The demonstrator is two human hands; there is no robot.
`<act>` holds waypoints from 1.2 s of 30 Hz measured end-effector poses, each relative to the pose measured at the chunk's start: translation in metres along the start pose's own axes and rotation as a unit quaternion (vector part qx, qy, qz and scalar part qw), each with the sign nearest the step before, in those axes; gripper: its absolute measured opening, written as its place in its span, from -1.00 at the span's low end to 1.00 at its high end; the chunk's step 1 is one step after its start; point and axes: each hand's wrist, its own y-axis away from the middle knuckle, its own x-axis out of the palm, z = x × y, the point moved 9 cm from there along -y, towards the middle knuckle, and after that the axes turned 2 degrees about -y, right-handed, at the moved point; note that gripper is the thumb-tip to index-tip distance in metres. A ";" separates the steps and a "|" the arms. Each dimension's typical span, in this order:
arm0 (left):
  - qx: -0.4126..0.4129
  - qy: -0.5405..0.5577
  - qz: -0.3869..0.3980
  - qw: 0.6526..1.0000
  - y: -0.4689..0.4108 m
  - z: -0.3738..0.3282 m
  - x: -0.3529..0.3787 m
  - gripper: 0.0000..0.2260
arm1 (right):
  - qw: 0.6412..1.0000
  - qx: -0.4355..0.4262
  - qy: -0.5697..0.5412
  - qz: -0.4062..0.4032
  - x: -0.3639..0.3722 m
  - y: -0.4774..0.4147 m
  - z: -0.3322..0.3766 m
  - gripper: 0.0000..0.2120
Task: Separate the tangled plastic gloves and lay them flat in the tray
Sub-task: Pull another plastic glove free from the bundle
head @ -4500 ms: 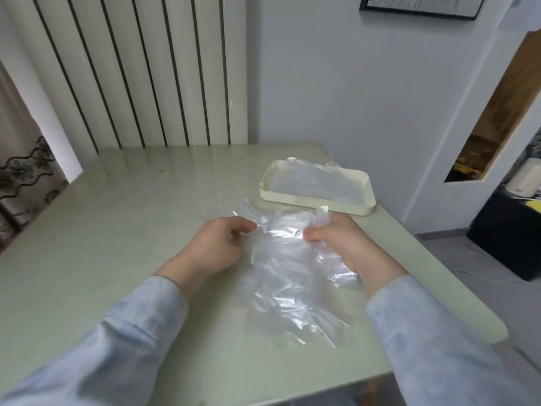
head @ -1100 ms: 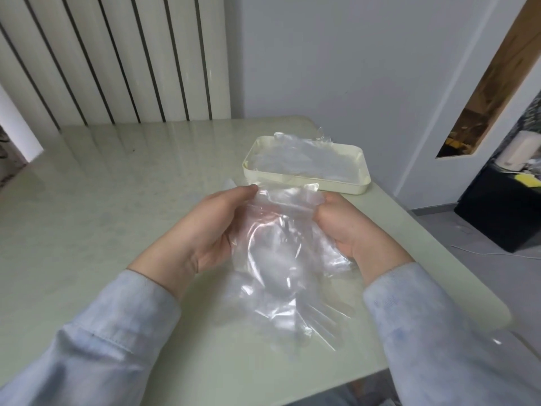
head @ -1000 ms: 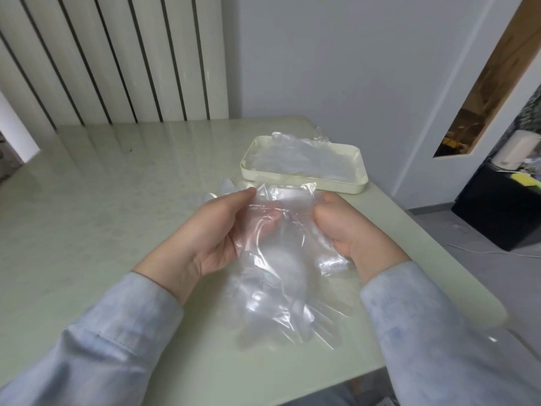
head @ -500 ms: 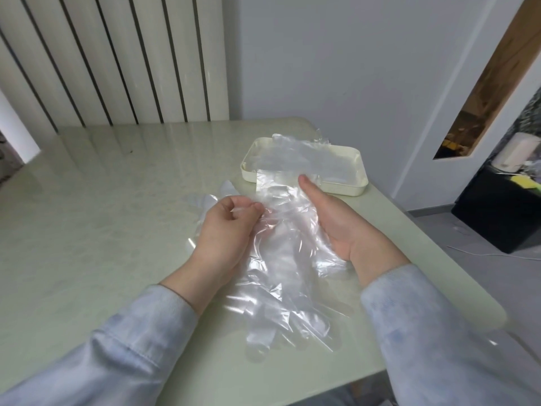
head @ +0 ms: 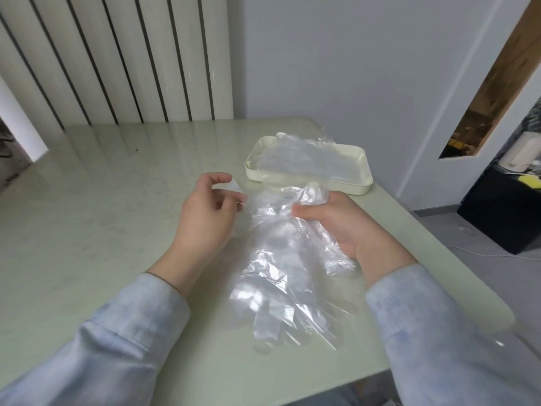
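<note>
1. Between the two hands, the tangled plastic gloves [head: 281,259] are spread on the table [head: 102,200], with their finger ends trailing back toward the wrists. They are probably kept low on the surface so that the layers can be told apart.
2. Just beyond the right fingertips stands the tray [head: 310,187], in which flattened gloves [head: 307,159] are already laid. It is judged to be kept this near so that each freed glove needs only a short carry.
3. The bunched cuff end of the tangle is gripped by the right hand [head: 342,227], with thumb and fingers curled round the gathered film. The bundle seems to be anchored this way so that a single glove can be peeled off it.
4. The left hand [head: 205,221] is held half open beside the tangle, its fingers loosely curled and the thumb apart from the forefinger.
5. A corner of clear film [head: 234,189] lies at the left fingertips. Whether it is pinched or merely lies behind them cannot be told, since the film is nearly invisible against the pale surface.
</note>
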 end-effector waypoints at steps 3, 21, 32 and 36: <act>0.035 -0.161 0.063 0.984 -0.005 0.007 0.000 -0.53 | 0.998 -0.007 0.050 -0.045 -0.008 -0.002 -0.001 -0.76; 0.109 -0.329 0.111 0.931 -0.007 0.001 -0.004 -0.76 | 0.993 -0.012 0.097 -0.070 -0.015 -0.010 -0.008 -0.81; -0.140 0.309 0.114 0.934 0.014 -0.022 0.008 -0.89 | 0.995 -0.007 0.089 -0.052 -0.012 -0.012 -0.010 -0.69; -0.234 0.436 0.227 0.839 0.036 -0.031 0.042 -0.93 | 0.995 -0.014 0.084 -0.049 -0.012 -0.014 -0.010 -0.72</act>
